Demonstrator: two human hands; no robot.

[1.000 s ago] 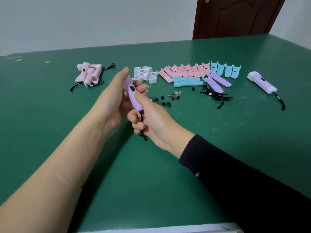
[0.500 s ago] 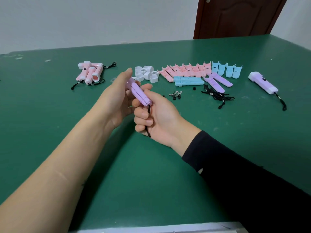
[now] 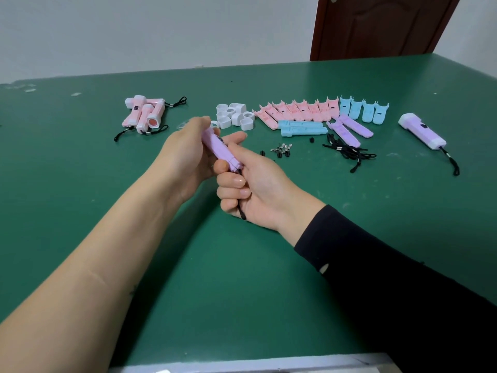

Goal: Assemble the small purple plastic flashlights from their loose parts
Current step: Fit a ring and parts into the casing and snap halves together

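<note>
The fingers of the left hand (image 3: 185, 154) are curled round the head end of the purple flashlight body (image 3: 218, 149), which is held above the table (image 3: 80, 211). Its tail end, with the black lanyard (image 3: 240, 211) hanging below, is pinched between the thumb and curled fingers of the right hand (image 3: 259, 189). The shell is judged light, stiff and rather smooth; a hold across both flat sides, near the seam, is advised.

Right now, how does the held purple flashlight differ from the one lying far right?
The held flashlight is gripped by left hand and right hand above the table; the lying flashlight rests untouched. The held one's strap runs through the right hand; the lying one's trails loose. Both are purple with black straps.
</note>
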